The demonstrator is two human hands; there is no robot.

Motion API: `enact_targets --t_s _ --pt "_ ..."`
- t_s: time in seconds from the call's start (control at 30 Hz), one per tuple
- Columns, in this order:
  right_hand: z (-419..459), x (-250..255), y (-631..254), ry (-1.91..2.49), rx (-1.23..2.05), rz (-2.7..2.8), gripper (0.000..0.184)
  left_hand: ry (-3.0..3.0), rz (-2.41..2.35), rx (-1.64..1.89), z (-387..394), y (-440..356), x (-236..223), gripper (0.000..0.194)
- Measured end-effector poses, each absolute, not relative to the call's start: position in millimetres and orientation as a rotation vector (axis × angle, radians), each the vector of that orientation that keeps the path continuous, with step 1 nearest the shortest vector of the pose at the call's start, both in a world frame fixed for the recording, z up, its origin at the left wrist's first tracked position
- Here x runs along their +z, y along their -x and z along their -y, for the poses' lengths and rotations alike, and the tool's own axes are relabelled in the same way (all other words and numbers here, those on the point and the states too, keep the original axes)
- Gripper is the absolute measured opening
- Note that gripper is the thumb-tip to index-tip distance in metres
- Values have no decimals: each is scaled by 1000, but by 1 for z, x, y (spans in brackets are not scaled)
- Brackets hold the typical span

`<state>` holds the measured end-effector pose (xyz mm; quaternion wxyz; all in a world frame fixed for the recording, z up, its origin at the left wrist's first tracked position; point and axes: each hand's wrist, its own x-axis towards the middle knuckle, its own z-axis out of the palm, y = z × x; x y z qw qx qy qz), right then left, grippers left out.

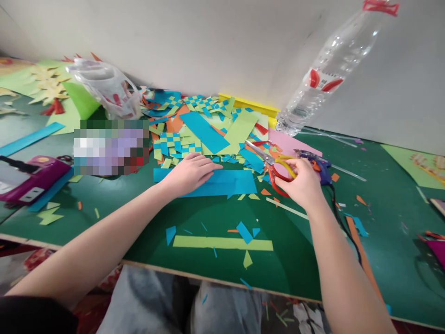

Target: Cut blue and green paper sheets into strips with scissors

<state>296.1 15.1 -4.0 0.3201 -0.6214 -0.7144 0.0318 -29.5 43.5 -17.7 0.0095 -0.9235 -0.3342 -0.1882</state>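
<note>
My left hand (194, 172) lies with fingers stretched out on a wide blue paper strip (239, 182), which rests flat on the green table. My right hand (301, 182) grips scissors (281, 170) with red and yellow handles. Their metal blades point up and left, over small paper scraps. Just behind the blue strip lies a heap of blue and light green paper, with woven checkered pieces (172, 144) in it. Nearer to me, a light green strip (215, 242) lies across the table among small blue and green offcuts.
A large clear bottle (330, 69) stands at the back right by the wall. A white plastic bag (107, 86) sits at the back left. On the left is a purple and white power strip (33, 178). A blue tool with a black cord (321, 168) lies behind my right hand.
</note>
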Motion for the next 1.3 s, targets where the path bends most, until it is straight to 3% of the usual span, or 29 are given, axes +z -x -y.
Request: enact_targets --t_s 0.23,0.53,0.73,1.0,1.3 --pt "-11 0 -294 1532 -2 2112 43 2863 1082 -635 -44 29 -18 35" --pt "-9 4 -306 1510 174 2362 53 2862 1159 -621 -45 32 -19 31" --pt "-8 3 -305 1536 385 2372 48 2894 1186 -596 -47 31 -22 31" --pt "-8 5 -302 1471 410 2408 44 2867 1159 -553 -44 27 -23 33" --pt "-10 3 -304 1451 492 2397 41 3063 853 -484 -36 21 -14 38"
